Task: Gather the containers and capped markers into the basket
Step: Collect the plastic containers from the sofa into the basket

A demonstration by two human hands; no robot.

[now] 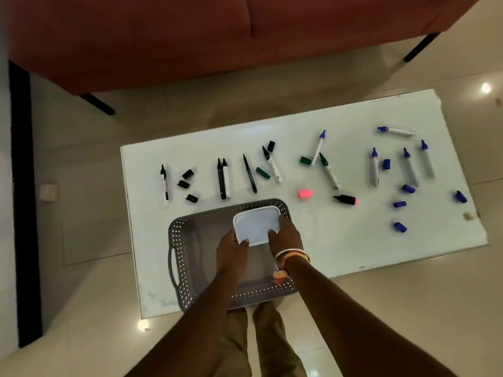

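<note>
Hands w/ container; caps beyond

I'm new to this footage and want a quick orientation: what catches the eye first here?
The left hand and right hand hold a white container over the grey basket at the near edge of the white table. Beyond it, uncapped markers and loose caps lie scattered, with a bright pink cap near the middle. A red sofa fills the background.
</note>
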